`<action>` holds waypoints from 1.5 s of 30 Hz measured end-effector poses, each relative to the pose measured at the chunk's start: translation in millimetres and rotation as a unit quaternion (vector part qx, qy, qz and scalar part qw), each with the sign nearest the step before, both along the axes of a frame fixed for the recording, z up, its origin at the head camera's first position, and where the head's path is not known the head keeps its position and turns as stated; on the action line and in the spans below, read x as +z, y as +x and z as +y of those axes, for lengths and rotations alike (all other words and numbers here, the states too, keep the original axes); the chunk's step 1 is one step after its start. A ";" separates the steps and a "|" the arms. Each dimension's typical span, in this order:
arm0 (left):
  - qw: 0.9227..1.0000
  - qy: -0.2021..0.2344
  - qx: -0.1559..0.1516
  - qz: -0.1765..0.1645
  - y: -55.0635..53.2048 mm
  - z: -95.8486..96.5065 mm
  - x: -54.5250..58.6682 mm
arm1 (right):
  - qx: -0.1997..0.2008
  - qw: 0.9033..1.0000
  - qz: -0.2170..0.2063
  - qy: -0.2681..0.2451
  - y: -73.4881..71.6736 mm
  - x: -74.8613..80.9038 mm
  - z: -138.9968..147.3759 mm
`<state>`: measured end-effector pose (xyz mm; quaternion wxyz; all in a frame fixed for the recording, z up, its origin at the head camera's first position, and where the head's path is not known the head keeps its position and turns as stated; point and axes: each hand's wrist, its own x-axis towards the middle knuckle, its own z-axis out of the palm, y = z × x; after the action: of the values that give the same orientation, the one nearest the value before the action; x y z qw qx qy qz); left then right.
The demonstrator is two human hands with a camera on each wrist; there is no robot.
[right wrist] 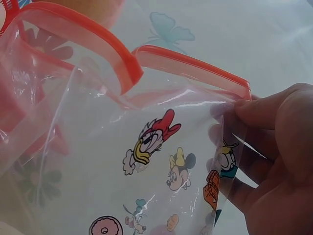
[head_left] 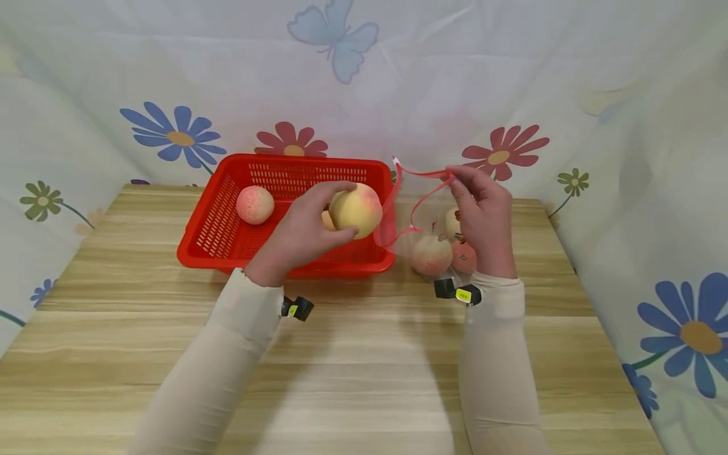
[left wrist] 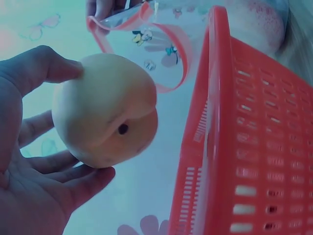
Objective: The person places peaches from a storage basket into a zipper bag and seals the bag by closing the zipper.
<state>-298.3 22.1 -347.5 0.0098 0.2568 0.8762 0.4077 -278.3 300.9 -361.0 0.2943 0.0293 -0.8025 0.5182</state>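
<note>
My left hand [head_left: 304, 230] grips a yellow-pink peach [head_left: 357, 212] over the right end of the red basket [head_left: 290, 268]. In the left wrist view the peach [left wrist: 105, 110] shows its cleft and a dark hole, with thumb and fingers around it. My right hand [head_left: 486, 212] pinches the red-edged rim of a clear zip bag [right wrist: 161, 147] printed with cartoon figures. The bag's mouth gapes toward the basket and the held peach. Several peaches [head_left: 432, 255] lie inside the bag, partly behind the right hand.
Another pink peach [head_left: 254, 205] sits at the left of the basket, and part of one more shows behind the left hand's fingers. A flower-printed cloth [head_left: 421, 82] hangs behind and beside the wooden table [head_left: 352, 354].
</note>
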 end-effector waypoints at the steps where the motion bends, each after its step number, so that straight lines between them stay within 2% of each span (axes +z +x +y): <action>1: 1.000 0.003 -0.005 0.003 -0.2 2.1 -0.4 | -0.001 1.000 0.000 0.002 0.1 -0.3 0.1; 12: 0.998 0.007 -0.049 0.042 -0.4 20.6 -5.8 | 0.007 1.000 0.009 0.016 1.5 -3.2 0.3; 26: 0.993 -0.048 -0.079 0.076 0.1 38.0 -7.4 | 0.005 1.000 0.011 0.019 0.5 -5.4 1.2; 34: 0.989 -0.081 -0.077 0.097 -1.9 45.0 -7.2 | 0.008 1.000 0.012 0.025 1.0 -3.6 0.5; 41: 0.984 -0.112 -0.080 0.117 -9.3 52.8 -12.5 | 0.010 0.999 0.010 0.032 1.4 -1.5 -0.2; 45: 0.983 -0.116 -0.081 0.113 -13.3 57.4 -13.2 | 0.012 0.999 0.010 0.036 1.6 -0.8 -0.1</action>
<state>-311.6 79.5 -360.6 -0.0265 0.3688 0.8892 0.2694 -276.7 300.9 -361.8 0.2946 0.0549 -0.8170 0.4926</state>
